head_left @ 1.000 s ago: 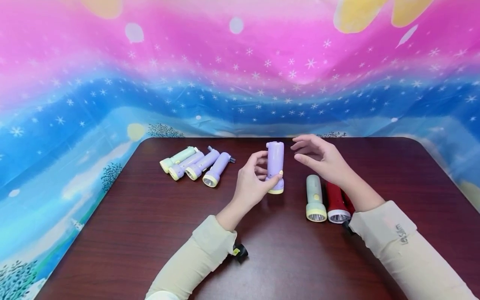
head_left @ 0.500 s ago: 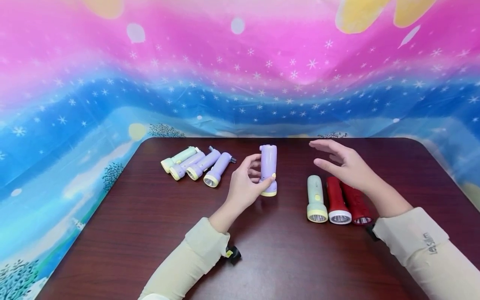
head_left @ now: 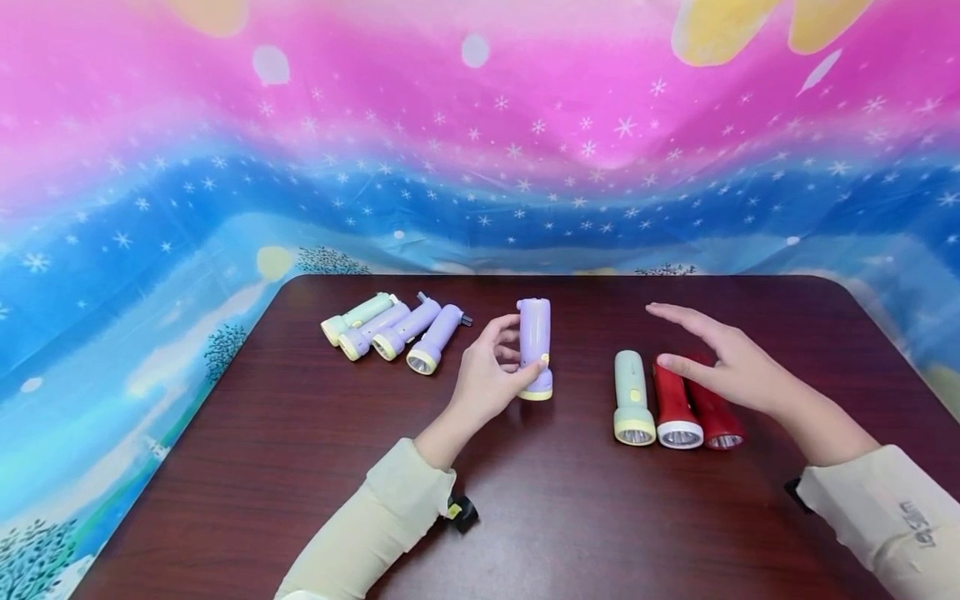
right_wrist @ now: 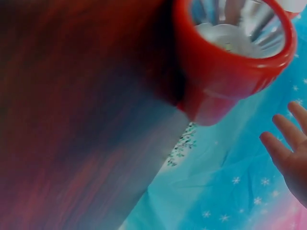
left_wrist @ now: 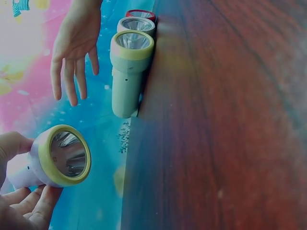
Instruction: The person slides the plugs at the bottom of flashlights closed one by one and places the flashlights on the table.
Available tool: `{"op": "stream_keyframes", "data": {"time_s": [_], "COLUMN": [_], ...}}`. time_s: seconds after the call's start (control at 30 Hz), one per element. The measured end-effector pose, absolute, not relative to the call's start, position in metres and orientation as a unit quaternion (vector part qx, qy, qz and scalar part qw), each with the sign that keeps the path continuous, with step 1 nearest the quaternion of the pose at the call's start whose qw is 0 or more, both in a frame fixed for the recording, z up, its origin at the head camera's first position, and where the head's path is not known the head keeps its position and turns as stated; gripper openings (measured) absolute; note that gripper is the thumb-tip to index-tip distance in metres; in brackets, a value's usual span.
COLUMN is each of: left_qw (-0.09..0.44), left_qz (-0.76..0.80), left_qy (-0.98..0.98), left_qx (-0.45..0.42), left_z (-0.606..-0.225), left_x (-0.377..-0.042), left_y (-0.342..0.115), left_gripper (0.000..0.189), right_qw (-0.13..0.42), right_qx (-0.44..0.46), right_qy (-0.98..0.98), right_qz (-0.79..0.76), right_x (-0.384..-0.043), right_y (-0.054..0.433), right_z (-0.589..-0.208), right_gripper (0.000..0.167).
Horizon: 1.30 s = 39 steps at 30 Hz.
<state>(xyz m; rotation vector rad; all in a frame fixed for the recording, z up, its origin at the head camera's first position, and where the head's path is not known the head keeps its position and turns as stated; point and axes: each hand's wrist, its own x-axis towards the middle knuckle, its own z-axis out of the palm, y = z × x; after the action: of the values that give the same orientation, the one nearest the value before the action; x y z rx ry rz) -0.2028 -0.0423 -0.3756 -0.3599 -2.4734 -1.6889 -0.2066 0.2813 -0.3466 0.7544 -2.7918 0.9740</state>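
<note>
My left hand [head_left: 489, 367] grips a purple flashlight [head_left: 535, 337] with a yellow rim, held up off the table with its lens end toward me. In the left wrist view the thumb and fingers lie around the body of that flashlight [left_wrist: 62, 155], just behind its head. The right hand [head_left: 738, 367], fingers extended and holding nothing, hovers above the two red flashlights; one has a white rim [head_left: 678, 404], the other a red rim [head_left: 716, 408]. To their left lies a pale green flashlight [head_left: 632, 398] with a yellow rim.
At the back left lie a pale green flashlight [head_left: 358, 317] and three purple flashlights [head_left: 437, 337] side by side, some with plug prongs showing. All rest on a dark wood table [head_left: 300, 467]. Behind its far edge hangs a pink and blue backdrop [head_left: 450, 167].
My right hand has moved away to the right and toward me, over the red flashlights. The left hand, with the purple flashlight, has shifted slightly left and lower.
</note>
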Motion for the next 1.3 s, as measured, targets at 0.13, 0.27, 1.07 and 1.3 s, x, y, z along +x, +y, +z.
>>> {"op": "stream_keyframes", "data": {"time_s": [0.13,0.27,1.07,1.3], "left_qw": [0.053,0.042,-0.065,-0.081], "left_qz": [-0.555,-0.558,-0.504,-0.476], "left_qy": [-0.821,-0.820,-0.849,-0.861], "left_qx": [-0.121,-0.121,-0.146,-0.158], "left_z": [-0.378,-0.380,-0.381,-0.382], "left_x": [-0.202,-0.202,-0.208,-0.213], "left_y": [-0.042,-0.042,-0.025,-0.019], "left_gripper": [0.063,0.065,0.067,0.067], "right_qw": [0.042,0.027,-0.021,-0.020], "right_qx": [0.266,0.273,0.297,0.303], "right_qy": [-0.918,-0.922,-0.925,-0.930], "right_qz": [0.289,0.275,0.235,0.209], "right_x": [-0.202,-0.198,-0.192,-0.193], "right_y": [0.290,0.297,0.301,0.300], "right_z": [-0.351,-0.357,-0.381,-0.385], "right_gripper": [0.071,0.074,0.086,0.082]}}
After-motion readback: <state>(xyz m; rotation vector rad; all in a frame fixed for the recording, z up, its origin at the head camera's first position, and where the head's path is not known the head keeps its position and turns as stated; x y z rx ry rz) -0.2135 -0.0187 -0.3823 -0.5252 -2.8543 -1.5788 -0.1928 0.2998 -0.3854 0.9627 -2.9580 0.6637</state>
